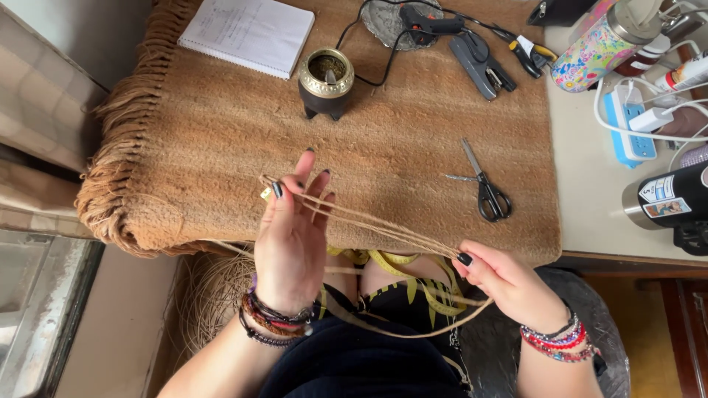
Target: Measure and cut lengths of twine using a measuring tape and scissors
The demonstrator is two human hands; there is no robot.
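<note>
Several strands of tan jute cord (376, 225) stretch taut between my two hands, above the near edge of a brown fringed mat (221, 147). My left hand (291, 236) is raised, fingers spread upward, with the cord looped around the fingers near the tips. My right hand (505, 284) pinches the other end of the strands between thumb and fingers, lower and to the right. Loose cord trails down from it across my lap. Both wrists wear beaded bracelets.
On the mat lie black-handled scissors (483, 188), a small black and gold pot (326, 81), a notebook (247, 33), a glue gun (431, 26) and pliers (483, 66). A power strip (630, 121), a patterned tumbler (601, 48) and a black bottle (667, 199) stand at the right. A yellow tape measure (398, 262) lies in my lap.
</note>
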